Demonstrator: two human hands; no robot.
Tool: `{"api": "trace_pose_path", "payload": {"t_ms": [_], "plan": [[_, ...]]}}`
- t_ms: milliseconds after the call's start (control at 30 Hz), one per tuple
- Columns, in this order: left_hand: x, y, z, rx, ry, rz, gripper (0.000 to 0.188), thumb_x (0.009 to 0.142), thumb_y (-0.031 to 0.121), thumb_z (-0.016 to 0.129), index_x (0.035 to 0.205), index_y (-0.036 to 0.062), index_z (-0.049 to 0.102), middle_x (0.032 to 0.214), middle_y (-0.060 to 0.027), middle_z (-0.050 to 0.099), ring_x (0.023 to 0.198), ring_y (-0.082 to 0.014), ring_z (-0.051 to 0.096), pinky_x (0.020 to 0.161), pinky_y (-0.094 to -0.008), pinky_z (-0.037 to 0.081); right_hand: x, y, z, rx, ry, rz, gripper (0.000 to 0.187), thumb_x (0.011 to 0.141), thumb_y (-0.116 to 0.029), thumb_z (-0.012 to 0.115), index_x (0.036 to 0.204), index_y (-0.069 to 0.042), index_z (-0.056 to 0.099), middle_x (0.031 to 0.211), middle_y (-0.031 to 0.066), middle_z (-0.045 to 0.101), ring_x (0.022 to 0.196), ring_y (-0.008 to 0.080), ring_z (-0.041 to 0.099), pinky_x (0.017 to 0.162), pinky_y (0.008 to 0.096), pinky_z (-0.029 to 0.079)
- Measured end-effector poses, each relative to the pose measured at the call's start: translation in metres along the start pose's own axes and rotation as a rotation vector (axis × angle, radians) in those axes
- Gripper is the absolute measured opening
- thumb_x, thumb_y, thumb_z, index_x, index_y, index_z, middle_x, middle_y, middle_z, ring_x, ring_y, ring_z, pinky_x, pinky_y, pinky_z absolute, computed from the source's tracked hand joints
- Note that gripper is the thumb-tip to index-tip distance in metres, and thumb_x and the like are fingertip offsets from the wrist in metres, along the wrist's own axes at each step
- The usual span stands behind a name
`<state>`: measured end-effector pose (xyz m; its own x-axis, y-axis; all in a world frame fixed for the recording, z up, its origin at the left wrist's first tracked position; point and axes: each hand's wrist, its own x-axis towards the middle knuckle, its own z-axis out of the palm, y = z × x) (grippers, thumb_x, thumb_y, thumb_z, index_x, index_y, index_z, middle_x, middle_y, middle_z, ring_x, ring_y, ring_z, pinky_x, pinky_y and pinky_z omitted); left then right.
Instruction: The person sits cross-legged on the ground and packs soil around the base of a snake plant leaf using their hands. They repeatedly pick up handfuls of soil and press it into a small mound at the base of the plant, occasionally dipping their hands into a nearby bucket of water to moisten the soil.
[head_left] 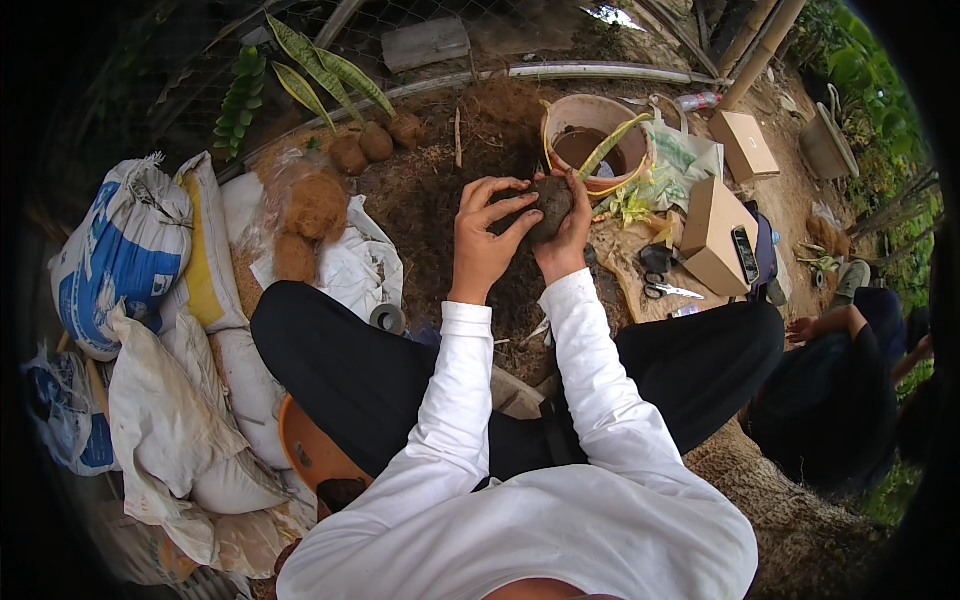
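Observation:
In front of me, above the dark ground, I hold a dark, round soil ball [550, 208]. A yellow-edged snake plant leaf [610, 147] slants up to the right behind it, apparently rising from the ball. My right hand [567, 240] cups the ball from the right, with its fingers closed around that side. From the left, my left hand [487, 232] grips it with curved fingertips and thumb against its surface. The ball's underside is hidden by my palm. Beyond the hands stands a pinkish bucket [590, 112] with brown, muddy contents.
Several fibre-wrapped balls with snake plant leaves [375, 142] lie at the far left. Brown coconut fibre [315, 207] and stuffed sacks [135, 240] fill the left side. Rightward are cardboard boxes [715, 235], scissors [668, 290] and a phone [745, 253]. Another person [825, 400] sits at the right.

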<state>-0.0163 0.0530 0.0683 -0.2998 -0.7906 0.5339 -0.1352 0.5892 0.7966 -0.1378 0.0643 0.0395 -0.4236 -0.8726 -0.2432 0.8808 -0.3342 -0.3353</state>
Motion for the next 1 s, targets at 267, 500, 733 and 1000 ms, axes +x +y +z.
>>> {"api": "trace_pose_path", "payload": {"t_ms": [267, 500, 733, 1000], "plan": [[-0.002, 0.004, 0.012, 0.165, 0.132, 0.092, 0.014, 0.075, 0.004, 0.08, 0.088, 0.0067, 0.078, 0.096, -0.0034, 0.071, 0.105, -0.0231, 0.062, 0.093, -0.0368, 0.047, 0.004, -0.002, 0.001, -0.016, -0.006, 0.006, 0.026, 0.098, -0.03, 0.059, 0.102, -0.005, 0.061, 0.091, 0.0141, 0.067, 0.089, 0.0307, 0.065, 0.084, 0.0415, 0.054], [-0.006, 0.004, 0.019, 0.191, 0.126, 0.082, 0.014, 0.079, 0.008, 0.079, 0.092, 0.0114, 0.079, 0.097, 0.0, 0.071, 0.105, -0.0195, 0.062, 0.092, -0.037, 0.039, 0.005, -0.004, -0.003, -0.007, 0.004, 0.009, 0.027, 0.099, -0.031, 0.059, 0.102, -0.004, 0.06, 0.094, 0.0143, 0.066, 0.089, 0.031, 0.066, 0.081, 0.0411, 0.055], [-0.005, 0.006, 0.025, 0.151, 0.035, 0.024, 0.019, 0.083, 0.008, 0.074, 0.1, 0.0148, 0.079, 0.095, 0.001, 0.064, 0.099, -0.0193, 0.06, 0.092, -0.0365, 0.033, 0.01, -0.01, -0.006, -0.06, 0.019, -0.029, 0.027, 0.099, -0.028, 0.058, 0.104, -0.002, 0.06, 0.093, 0.0149, 0.065, 0.086, 0.0299, 0.065, 0.079, 0.0405, 0.055], [-0.005, 0.006, 0.023, 0.11, -0.033, -0.054, 0.022, 0.086, 0.009, 0.072, 0.107, 0.0139, 0.078, 0.094, -0.0011, 0.06, 0.094, -0.019, 0.059, 0.089, -0.0366, 0.034, 0.006, -0.013, -0.008, -0.158, 0.008, -0.044, 0.025, 0.098, -0.024, 0.059, 0.102, 0.0, 0.061, 0.094, 0.015, 0.066, 0.086, 0.0275, 0.065, 0.078, 0.0383, 0.055]]}}
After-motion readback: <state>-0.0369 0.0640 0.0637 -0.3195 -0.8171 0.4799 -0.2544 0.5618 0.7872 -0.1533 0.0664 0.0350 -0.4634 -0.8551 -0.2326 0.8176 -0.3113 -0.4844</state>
